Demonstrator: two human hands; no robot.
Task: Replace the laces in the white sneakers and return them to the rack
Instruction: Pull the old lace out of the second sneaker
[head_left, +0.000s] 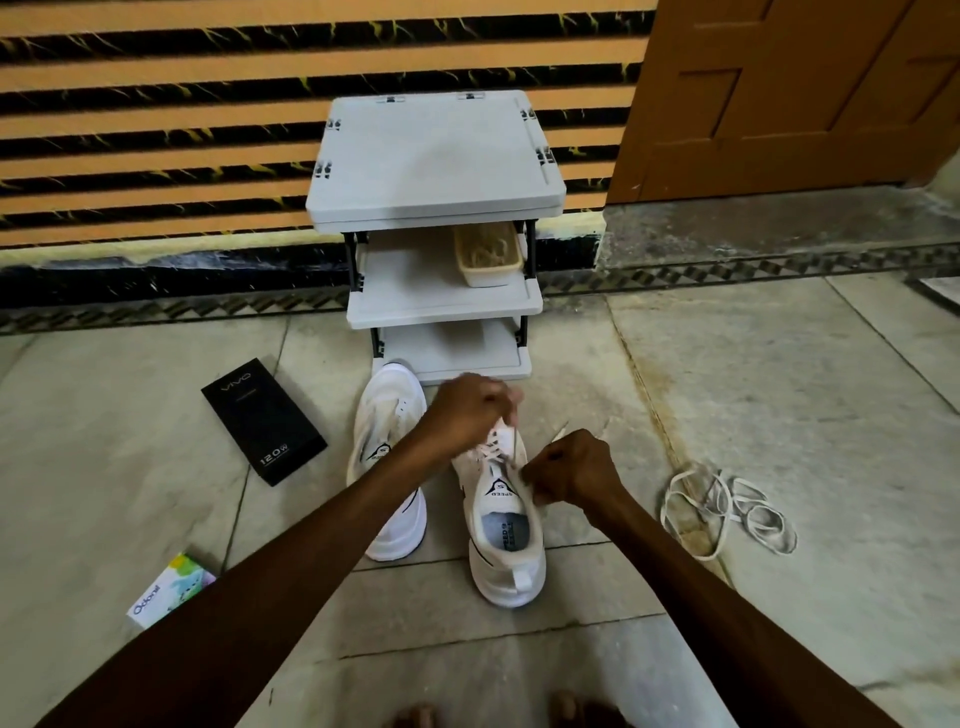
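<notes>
The white fabric lace (511, 441) is pinched by the left hand (467, 410) at twelve o'clock of the right-side white mesh sneaker (506, 525), whose long axis runs twelve-to-six, while its other end is clenched in the right hand (571, 470) at three o'clock.

"VIVO" and "120W" on the black box (264, 422), "SPEED" on the sneaker tongue (498, 487), "Ocional" on the small carton (169, 590)

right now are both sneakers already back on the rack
No, both white sneakers stand on the floor in front of the rack, and both hands hold the lace on the right one.
</notes>
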